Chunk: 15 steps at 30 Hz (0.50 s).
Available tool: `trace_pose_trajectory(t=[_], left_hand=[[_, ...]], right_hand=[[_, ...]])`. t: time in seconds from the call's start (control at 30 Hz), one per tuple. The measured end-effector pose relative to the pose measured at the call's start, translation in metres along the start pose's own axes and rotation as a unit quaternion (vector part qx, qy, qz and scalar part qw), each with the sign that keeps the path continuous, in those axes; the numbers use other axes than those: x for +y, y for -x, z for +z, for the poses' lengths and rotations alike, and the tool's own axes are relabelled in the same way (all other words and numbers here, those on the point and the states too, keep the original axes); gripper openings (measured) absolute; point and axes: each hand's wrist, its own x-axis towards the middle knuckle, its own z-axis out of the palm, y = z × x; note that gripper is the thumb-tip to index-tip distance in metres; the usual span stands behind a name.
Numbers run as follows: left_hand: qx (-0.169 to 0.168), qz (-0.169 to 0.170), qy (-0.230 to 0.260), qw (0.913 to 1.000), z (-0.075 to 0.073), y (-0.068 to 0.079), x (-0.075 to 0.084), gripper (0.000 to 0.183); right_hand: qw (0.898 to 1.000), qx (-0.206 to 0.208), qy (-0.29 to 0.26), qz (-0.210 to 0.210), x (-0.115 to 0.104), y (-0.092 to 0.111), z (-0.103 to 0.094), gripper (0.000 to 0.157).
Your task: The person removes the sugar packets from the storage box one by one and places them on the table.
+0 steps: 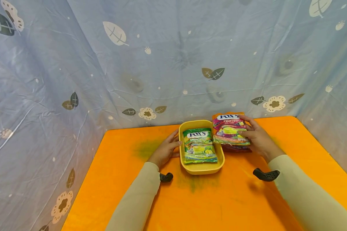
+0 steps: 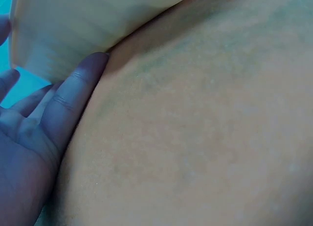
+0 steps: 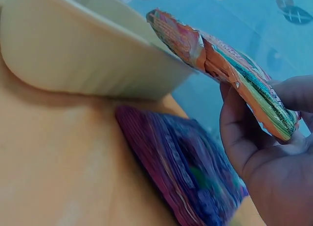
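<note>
A yellow plastic tub [image 1: 202, 170] stands on the orange table, with a green candy bag [image 1: 200, 147] lying inside it. My left hand [image 1: 164, 150] rests against the tub's left side, its fairly straight fingers touching the outer wall [image 2: 73, 30] in the left wrist view. Between thumb and fingers, my right hand [image 1: 258, 138] pinches an orange and pink fruit candy bag [image 1: 229, 130] by its right side. This bag is held raised near the tub's right rim. Below it a purple candy bag [image 3: 181, 162] lies on the table, mostly hidden in the head view.
The orange tabletop [image 1: 219, 202] has greenish smudges. Blue patterned cloth [image 1: 176, 64] hangs behind the table and along its sides. Black curved pieces [image 1: 266, 175] stick out at both wrists.
</note>
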Motion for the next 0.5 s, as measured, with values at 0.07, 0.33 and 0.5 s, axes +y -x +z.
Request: trace_pose_trajectory(t=[0.07,0.33,0.5], left_hand=[[0.002,-0.002,0.001,1.0000,0.000,0.000,0.000,0.064],[-0.002,-0.003,0.003,1.0000,-0.001,-0.001,0.000,0.065],[-0.001,-0.001,0.002,1.0000,-0.001,-0.001,-0.001,0.065]], right_hand=[[1.000,0.004,0.000,0.000,-0.002,0.001,-0.006,0.069],[1.000,0.023,-0.007,-0.016,-0.006,0.006,-0.036,0.070],[0.999,0.030,-0.005,-0.017,-0.006,0.011,-0.053,0.070]])
